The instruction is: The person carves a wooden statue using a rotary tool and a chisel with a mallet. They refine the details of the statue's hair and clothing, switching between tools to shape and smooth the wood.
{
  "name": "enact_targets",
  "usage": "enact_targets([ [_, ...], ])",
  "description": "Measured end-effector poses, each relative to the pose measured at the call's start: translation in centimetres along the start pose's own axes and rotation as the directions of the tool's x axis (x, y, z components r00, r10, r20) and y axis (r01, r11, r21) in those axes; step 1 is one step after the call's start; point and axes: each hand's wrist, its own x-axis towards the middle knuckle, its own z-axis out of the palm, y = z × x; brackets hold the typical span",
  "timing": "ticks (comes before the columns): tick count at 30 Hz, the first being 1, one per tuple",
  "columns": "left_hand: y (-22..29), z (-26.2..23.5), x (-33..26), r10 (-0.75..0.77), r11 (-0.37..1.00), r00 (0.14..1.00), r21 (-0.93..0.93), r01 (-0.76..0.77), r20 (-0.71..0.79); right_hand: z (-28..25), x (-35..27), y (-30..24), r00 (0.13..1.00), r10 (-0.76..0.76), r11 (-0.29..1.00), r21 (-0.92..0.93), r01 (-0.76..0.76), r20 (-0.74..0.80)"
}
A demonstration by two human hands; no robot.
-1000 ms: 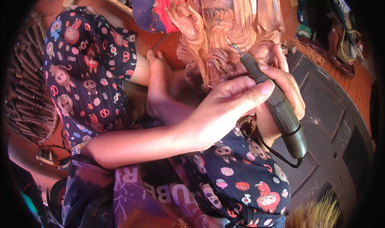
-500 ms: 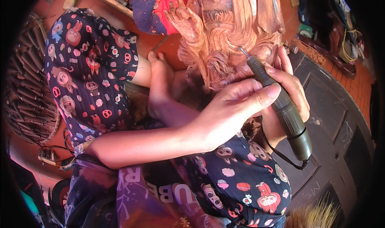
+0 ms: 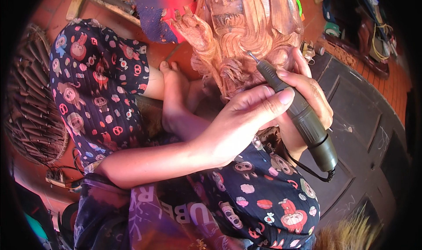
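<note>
A dark green rotary carving tool (image 3: 309, 121) slants over my lap, with its thin metal bit (image 3: 251, 55) at the swirled folds of a reddish-brown wooden figure carving (image 3: 239, 45). My right hand (image 3: 310, 91) wraps round the tool's body from the right side, fingertips near its ribbed front. Crossing from the left, my left hand (image 3: 246, 118) is closed against the tool, its thumb pressed along the body. The left fingers' ends are partly hidden behind the tool and thumb. A raised carved hand (image 3: 198, 32) stands out from the figure's left side.
A round basket of many dark-handled chisels (image 3: 37, 105) lies at the left, near a power strip (image 3: 55, 176) with cables. A dark panelled board (image 3: 351, 113) spreads at the right, with brush bristles (image 3: 347, 232) below. Red and blue cloth (image 3: 154, 17) lies beside the carving.
The carving, the tool and both hands have shifted a little to the left in view. Both hands keep their hold, and the bit stays at the swirled folds.
</note>
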Motion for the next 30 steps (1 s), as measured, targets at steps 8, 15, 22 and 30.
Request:
enact_targets([
  [8,0.0,0.7,0.4,-0.017,0.999,1.000,0.043,0.016,0.015,-0.4,-0.5,-0.1,0.994,0.106,0.993,0.048,-0.104,-0.041],
  [15,-0.3,2.6,1.0,-0.032,0.996,0.998,0.084,0.036,-0.051,-1.2,-0.8,0.3,0.996,0.004,0.998,0.061,0.001,-0.091],
  [22,0.2,1.2,-0.3,-0.093,0.965,0.994,0.252,0.075,0.058,0.9,-1.1,0.1,0.926,-0.153,0.987,-0.010,0.159,-0.346],
  [30,1.3,1.5,-1.1,-0.198,0.831,0.974,0.508,0.228,-0.113,2.3,-2.7,-0.1,0.926,-0.049,0.994,0.075,0.083,-0.373],
])
